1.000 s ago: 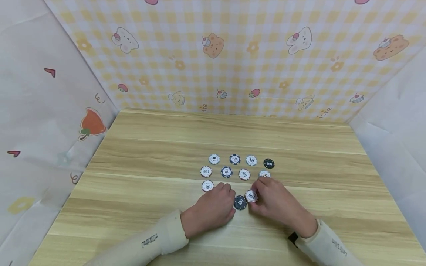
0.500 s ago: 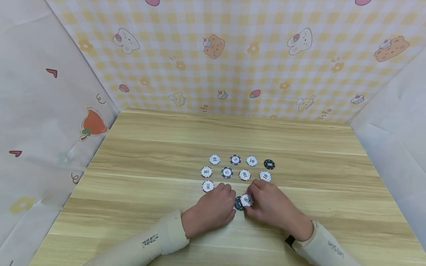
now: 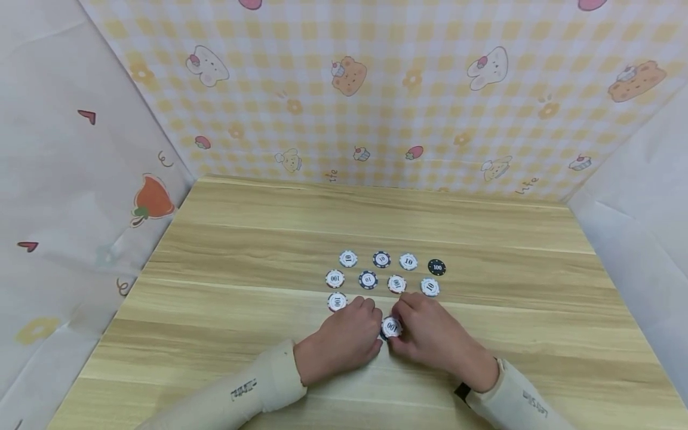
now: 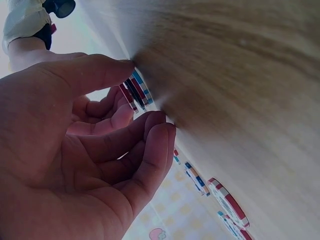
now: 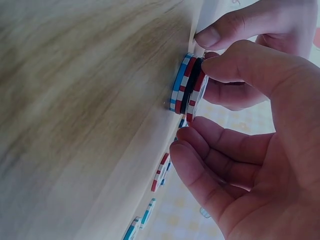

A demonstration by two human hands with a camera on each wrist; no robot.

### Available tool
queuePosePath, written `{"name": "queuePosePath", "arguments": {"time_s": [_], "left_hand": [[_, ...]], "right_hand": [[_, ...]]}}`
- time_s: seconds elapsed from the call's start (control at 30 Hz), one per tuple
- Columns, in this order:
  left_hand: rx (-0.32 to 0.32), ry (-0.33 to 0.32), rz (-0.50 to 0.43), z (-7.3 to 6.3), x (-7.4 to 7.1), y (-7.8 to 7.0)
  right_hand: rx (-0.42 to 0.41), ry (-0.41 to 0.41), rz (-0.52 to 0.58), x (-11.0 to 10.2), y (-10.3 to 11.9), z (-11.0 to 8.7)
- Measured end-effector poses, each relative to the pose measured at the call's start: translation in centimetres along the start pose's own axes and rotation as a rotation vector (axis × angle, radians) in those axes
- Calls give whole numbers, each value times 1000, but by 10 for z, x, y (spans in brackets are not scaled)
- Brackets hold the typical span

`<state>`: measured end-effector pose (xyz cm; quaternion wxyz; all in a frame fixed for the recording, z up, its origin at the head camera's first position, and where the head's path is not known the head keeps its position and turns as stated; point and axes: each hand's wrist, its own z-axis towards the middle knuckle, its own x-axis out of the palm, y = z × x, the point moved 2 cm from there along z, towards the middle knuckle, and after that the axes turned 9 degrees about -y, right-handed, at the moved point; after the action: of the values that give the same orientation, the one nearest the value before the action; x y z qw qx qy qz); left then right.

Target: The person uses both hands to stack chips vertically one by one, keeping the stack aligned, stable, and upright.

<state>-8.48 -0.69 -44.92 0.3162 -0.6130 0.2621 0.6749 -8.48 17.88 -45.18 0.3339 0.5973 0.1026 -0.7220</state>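
A small stack of poker chips (image 5: 182, 85) lies flat on the table, with blue-edged, red-edged and black chips layered in it. On top sits a white "100" poker chip with a red-striped edge (image 3: 392, 326). My right hand (image 3: 432, 334) pinches that top chip between thumb and fingers from the right. From the left, my left hand (image 3: 344, 337) curls its thumb and fingers around the stack's side (image 4: 140, 90). The fingers partly hide the stack in the head view.
Beyond the hands, poker chips lie singly in loose rows, among them a black "100" chip (image 3: 436, 267), a blue-edged "10" chip (image 3: 368, 280) and a white "100" chip (image 3: 337, 301) close to the left knuckles. A patterned backdrop (image 3: 376, 119) stands behind the wooden table (image 3: 258, 239).
My right hand has moved left with the white "100" chip, from beside the black "100" chip to on top of it. The left hand has stayed in place.
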Motion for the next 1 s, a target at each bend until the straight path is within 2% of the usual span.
{"name": "queuePosePath", "arguments": {"time_s": [0.8, 1.0], "left_hand": [[18, -11, 31, 0, 2, 0], [39, -28, 71, 1, 2, -1]], "right_hand": [[-9, -10, 32, 2, 1, -1], [29, 5, 15, -4, 1, -1]]}}
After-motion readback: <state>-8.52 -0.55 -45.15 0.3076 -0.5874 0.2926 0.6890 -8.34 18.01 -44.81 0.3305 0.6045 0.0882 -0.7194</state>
